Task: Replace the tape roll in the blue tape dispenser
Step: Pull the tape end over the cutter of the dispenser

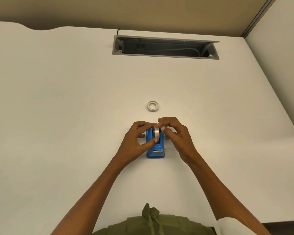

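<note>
The left hand [137,139] is curling around the left side of the blue tape dispenser [155,150], which is sitting on the white tabletop [58,116], thumb touching the tape roll [156,132] standing upright in it. The right hand [175,133] is pinching that roll from the right in a closed grip. A second roll [152,106] is lying flat just beyond.

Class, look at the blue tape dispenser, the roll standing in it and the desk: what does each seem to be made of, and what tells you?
Blue tape dispenser: likely moulded plastic, evenly coloured with a soft sheen.
Roll in it: probably clear or pale plastic tape, its band glossy and translucent-looking.
Desk: a smooth matt white surface, perhaps laminate; the core is hidden.
</note>
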### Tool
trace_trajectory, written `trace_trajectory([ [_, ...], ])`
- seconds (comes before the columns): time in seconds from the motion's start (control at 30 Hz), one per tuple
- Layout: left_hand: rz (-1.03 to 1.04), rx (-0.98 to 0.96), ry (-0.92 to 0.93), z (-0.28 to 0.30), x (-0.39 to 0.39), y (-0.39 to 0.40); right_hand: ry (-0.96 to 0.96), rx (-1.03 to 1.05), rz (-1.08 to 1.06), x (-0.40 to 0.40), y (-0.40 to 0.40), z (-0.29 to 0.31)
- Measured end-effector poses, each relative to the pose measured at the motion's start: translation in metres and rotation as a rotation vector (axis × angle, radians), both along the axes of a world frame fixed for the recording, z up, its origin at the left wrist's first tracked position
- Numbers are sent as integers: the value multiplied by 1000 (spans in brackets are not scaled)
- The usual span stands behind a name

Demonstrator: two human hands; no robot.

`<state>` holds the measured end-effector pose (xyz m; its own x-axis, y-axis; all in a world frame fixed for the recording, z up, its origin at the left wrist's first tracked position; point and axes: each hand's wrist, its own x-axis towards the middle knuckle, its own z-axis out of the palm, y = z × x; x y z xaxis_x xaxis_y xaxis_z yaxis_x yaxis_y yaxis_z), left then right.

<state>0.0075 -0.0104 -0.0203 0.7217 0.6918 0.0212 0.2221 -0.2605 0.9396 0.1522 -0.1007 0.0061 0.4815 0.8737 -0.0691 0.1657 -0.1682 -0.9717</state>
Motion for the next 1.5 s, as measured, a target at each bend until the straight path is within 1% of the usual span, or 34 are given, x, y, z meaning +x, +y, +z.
trace_trajectory([
  [0.1, 1, 5, 3, 0, 0, 0, -56, -3, 37, 0, -5, -1],
  [0.2, -9, 11, -7, 1, -1, -1, -70, 5, 27, 0, -5, -4],
  [0.37, -7, 22, -9, 1, -1, -3, -65, -27, 14, 1, -3, -9],
  [0.6, 2, 31, 1, -1, -1, -2, -22, -67, 71, 3, -6, -7],
  [0.7, -4, 44, -3, -1, 0, -2, -34, -77, 83, 2, -6, -5],
  [0.87, -3, 36, -3, 0, 0, -1, -29, -79, 43, 2, -2, -5],
  [1.03, -11, 26, -4, 1, 0, 0, 53, -78, 11, 4, 2, -3],
  [1.3, -8, 24, 0, 0, -1, 0, 80, -75, -40, 6, 5, -2],
  [1.43, -9, 17, 3, -1, -1, 0, 46, -82, -79, 4, 5, -3],
  [1.5, -5, 15, 2, -1, -1, 0, -28, -64, -81, 2, 3, -2],
])
